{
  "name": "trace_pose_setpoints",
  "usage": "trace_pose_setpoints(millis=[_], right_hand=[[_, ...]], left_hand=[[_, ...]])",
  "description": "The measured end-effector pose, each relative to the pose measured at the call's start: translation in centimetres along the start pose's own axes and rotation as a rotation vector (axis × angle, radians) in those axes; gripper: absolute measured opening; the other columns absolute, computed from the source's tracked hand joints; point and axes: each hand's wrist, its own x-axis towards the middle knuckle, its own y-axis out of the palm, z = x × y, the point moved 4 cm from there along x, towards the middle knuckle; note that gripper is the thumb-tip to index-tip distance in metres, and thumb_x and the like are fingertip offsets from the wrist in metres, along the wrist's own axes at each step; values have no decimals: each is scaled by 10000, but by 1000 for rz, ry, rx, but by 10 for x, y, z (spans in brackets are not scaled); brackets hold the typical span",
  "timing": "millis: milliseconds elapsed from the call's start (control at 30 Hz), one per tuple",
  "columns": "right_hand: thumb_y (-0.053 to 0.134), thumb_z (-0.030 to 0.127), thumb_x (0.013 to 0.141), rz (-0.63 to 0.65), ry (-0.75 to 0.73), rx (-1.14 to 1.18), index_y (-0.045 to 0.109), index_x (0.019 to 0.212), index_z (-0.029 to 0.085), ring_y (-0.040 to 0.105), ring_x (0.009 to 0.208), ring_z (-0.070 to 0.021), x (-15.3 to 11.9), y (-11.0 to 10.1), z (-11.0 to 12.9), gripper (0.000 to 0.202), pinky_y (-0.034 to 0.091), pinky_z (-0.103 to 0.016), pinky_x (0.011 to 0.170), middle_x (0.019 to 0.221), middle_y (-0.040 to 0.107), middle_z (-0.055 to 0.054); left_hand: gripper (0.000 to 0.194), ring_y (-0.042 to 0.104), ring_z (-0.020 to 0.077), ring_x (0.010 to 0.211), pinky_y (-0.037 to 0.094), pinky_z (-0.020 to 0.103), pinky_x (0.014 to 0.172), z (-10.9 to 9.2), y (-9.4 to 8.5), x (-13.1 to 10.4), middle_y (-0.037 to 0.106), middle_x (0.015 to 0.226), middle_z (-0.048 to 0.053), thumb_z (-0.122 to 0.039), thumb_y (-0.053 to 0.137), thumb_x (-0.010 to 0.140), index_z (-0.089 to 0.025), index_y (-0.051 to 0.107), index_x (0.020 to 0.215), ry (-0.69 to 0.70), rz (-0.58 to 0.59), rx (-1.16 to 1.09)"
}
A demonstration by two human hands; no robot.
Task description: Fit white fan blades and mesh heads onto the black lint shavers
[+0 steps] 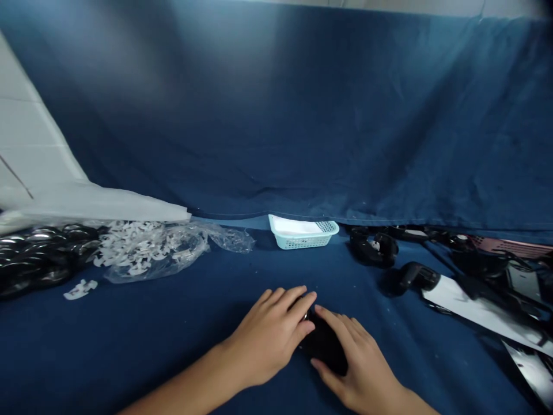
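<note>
A smooth black object (326,344), rounded at its near end, lies low over the blue cloth between my hands; its kind cannot be made out. My right hand (365,360) grips its right side, with the thumb at the near edge and the fingers along the far one. Over its far left end bends my left hand (272,331), its thumb and forefinger closed about that end. A small shiny spot shows between those fingertips. The underside of the black object and part of its far end are hidden by my fingers.
At left, white plastic clips (133,245) fill a clear bag beside glossy black curved parts (41,256); a loose clip (80,289) lies nearer. A light-blue basket (305,242) stands behind my hands. Black parts (374,248) and a white-and-black piece (479,305) crowd the right. Blue cloth hangs behind.
</note>
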Motion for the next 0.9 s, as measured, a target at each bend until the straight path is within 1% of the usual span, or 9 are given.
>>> trace_pose_setpoints(millis=[100, 200, 367, 500, 600, 700, 800, 900], right_hand=[[603, 206, 823, -37, -22, 26, 242, 1451, 241, 621, 1152, -305, -4, 1, 0, 725, 547, -509, 911, 1346, 589, -139], [600, 207, 833, -66, -27, 30, 235, 1461, 253, 582, 1215, -311, -5, 2, 0, 728, 537, -530, 941, 1386, 550, -140], [607, 198, 822, -84, -21, 44, 243, 1459, 261, 562, 1243, -315, -4, 2, 1, 736, 536, -545, 961, 1396, 528, -139], [609, 178, 805, -82, -19, 42, 256, 1450, 262, 572, 1232, -320, -2, 1, 4, 740, 543, -544, 962, 1394, 527, -142], [619, 161, 788, -77, -19, 28, 273, 1442, 261, 581, 1220, -332, -2, 1, 5, 746, 546, -547, 957, 1403, 518, -150], [634, 145, 766, -62, -9, 24, 285, 1432, 268, 587, 1208, -338, -1, 2, 6, 762, 548, -551, 948, 1406, 514, -149], [642, 142, 757, -52, 5, 52, 264, 1439, 284, 576, 1223, -330, 0, 1, 4, 792, 538, -542, 961, 1407, 512, -138], [655, 172, 768, -41, 18, 110, 226, 1452, 302, 546, 1260, -310, 2, -2, 0, 818, 516, -515, 996, 1420, 498, -121]], left_hand=[[410, 540, 306, 1221, 442, 553, 999, -6, 1, 0, 507, 1447, 72, -363, 373, 1027, -250, 440, 1415, 34, 44, 39], [384, 547, 297, 1198, 449, 541, 981, -8, 4, 0, 522, 1425, 78, -343, 377, 1027, -235, 467, 1384, 39, 37, 32], [366, 525, 265, 1200, 459, 498, 993, -8, 12, 0, 534, 1380, 57, -287, 345, 1030, -240, 460, 1374, -10, -33, -64], [365, 512, 244, 1204, 449, 464, 1025, -8, 19, 1, 518, 1367, 65, -287, 320, 1037, -233, 454, 1372, -54, -112, -114], [348, 513, 236, 1199, 454, 446, 1030, -10, 25, 3, 528, 1345, 68, -255, 312, 1037, -218, 483, 1338, -73, -154, -101], [359, 489, 255, 1242, 425, 470, 1063, -12, 29, 4, 532, 1351, 90, -228, 300, 1034, -187, 488, 1337, -76, -169, -44], [381, 486, 265, 1256, 426, 473, 1065, -9, 27, 5, 511, 1389, 98, -274, 308, 1035, -188, 473, 1368, -83, -104, -46], [429, 441, 276, 1325, 413, 477, 1078, -3, 15, 6, 435, 1487, 81, -345, 324, 1031, -231, 415, 1434, -83, 65, -100]])
